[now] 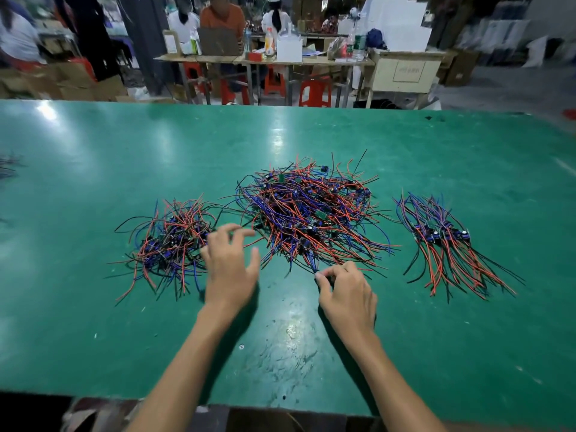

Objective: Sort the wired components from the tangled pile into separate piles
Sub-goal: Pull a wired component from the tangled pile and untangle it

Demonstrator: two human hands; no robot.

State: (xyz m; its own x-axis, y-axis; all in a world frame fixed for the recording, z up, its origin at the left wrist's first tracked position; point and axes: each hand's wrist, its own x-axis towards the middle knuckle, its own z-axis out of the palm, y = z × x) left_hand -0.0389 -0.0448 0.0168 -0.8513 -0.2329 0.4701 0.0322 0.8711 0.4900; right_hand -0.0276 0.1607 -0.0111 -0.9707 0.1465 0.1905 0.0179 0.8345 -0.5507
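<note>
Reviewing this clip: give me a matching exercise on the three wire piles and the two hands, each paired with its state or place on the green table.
Things:
1. left pile
2. middle pile
3. right pile
4. left hand
5. right hand

States or places:
A. pinches a wire end at the near edge of the biggest heap
B. wires laid roughly parallel, fanned towards the near side
C. largest tangle, small green boards showing in it
D. fingers spread, holding nothing
E. smaller tangle beside the spread fingers

Pairs: 1-E, 2-C, 3-B, 4-D, 5-A
</note>
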